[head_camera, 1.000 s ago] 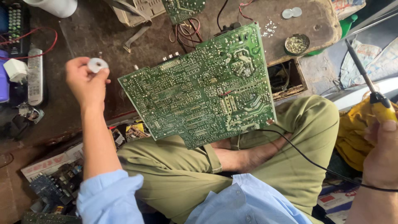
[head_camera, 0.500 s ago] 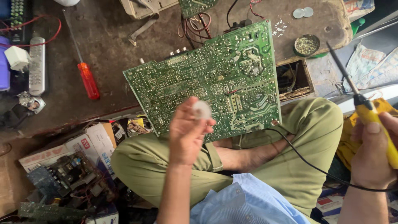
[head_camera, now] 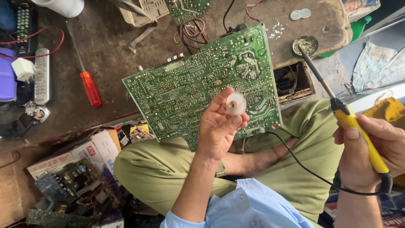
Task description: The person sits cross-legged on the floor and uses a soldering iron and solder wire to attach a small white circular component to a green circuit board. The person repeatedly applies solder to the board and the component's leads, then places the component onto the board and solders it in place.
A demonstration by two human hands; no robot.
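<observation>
A large green circuit board (head_camera: 190, 88), solder side up, rests on my lap and leans against the low workbench. Over its lower middle, my left hand (head_camera: 219, 126) pinches a small white spool (head_camera: 235, 104) between thumb and fingers. At the right, my right hand (head_camera: 371, 152) grips the yellow handle of a soldering iron (head_camera: 337, 109). Its dark tip points up to a small round tin (head_camera: 306, 44) on the bench. The iron's black cord (head_camera: 303, 164) runs across my thigh.
On the brown bench (head_camera: 109, 55) lie a red-handled screwdriver (head_camera: 90, 87), a grey remote (head_camera: 41, 76), red wires and a second green board (head_camera: 185, 8). An open wooden box (head_camera: 291, 82) sits at the bench edge. Cardboard boxes and scrap electronics (head_camera: 76, 181) pile up at lower left.
My left hand brought the white spool from the far left across to the middle, over the board. My right hand with the soldering iron moved inward and more into view.
</observation>
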